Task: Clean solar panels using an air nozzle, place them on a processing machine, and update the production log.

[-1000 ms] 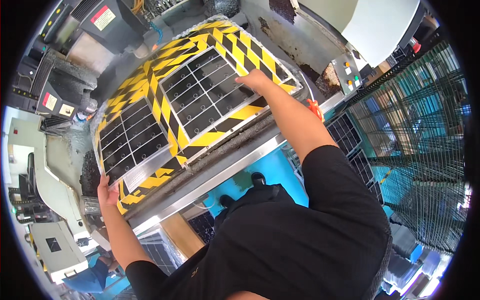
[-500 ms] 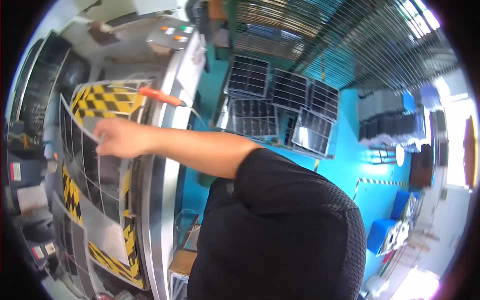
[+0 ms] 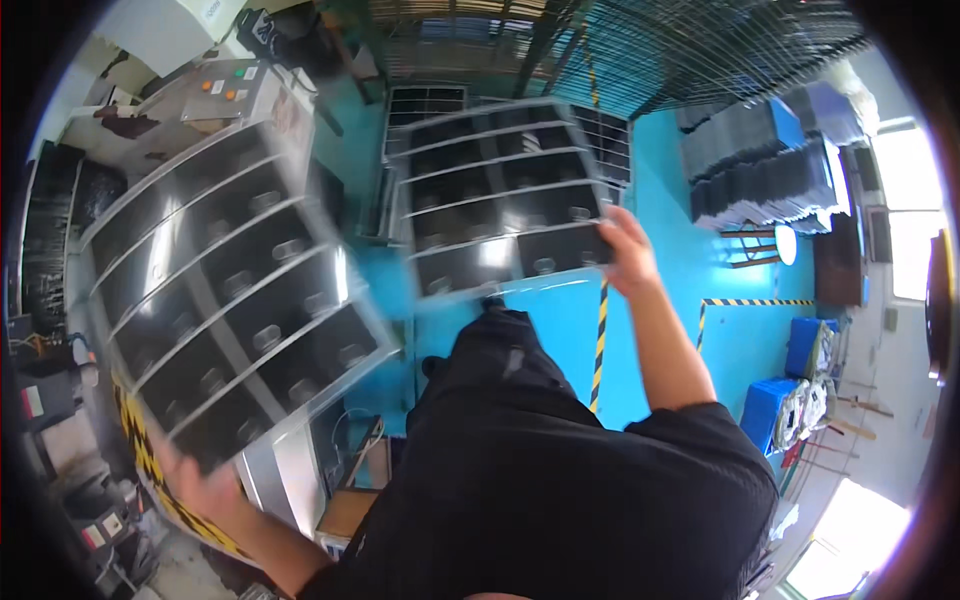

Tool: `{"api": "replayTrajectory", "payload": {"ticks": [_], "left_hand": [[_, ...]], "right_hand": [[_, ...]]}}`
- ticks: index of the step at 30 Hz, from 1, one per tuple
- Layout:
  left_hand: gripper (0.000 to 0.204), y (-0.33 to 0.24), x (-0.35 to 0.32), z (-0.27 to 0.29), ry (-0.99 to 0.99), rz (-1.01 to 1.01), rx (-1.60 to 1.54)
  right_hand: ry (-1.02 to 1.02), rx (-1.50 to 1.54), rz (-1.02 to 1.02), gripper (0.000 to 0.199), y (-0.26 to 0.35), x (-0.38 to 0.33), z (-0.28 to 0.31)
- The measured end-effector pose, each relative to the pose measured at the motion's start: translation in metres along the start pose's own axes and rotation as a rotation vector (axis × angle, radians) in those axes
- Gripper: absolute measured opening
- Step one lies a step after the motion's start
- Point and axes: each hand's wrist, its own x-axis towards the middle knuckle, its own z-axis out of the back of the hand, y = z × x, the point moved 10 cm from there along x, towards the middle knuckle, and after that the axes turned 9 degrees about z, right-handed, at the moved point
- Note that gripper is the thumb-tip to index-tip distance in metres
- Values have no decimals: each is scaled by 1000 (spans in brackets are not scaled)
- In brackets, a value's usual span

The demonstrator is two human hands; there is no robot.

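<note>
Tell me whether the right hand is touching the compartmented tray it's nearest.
Touching: the head view shows the right hand gripping the tray's lower right corner.

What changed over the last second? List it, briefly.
Both trays came up off the striped bench, where they lay side by side. The left hand now carries the left tray tilted above it; the right hand has swung the right tray out over the blue floor. Unchanged: one hand's grip per tray, at its edge.
</note>
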Motion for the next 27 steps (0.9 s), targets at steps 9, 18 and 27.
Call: {"api": "replayTrajectory", "payload": {"ticks": [9,18,27], "left_hand": [[73,-39,14,-452,827,1410,-1639],[60,-91,30,-782,1938,1023,-1139],[58,23,45,-986,1623,440,-403]], "right_hand": [[-472,21,9,24,-30,73,239],[-676,66,-69,21,-110,75,353],[-689,118,-209,21,-141,70,332]]}}
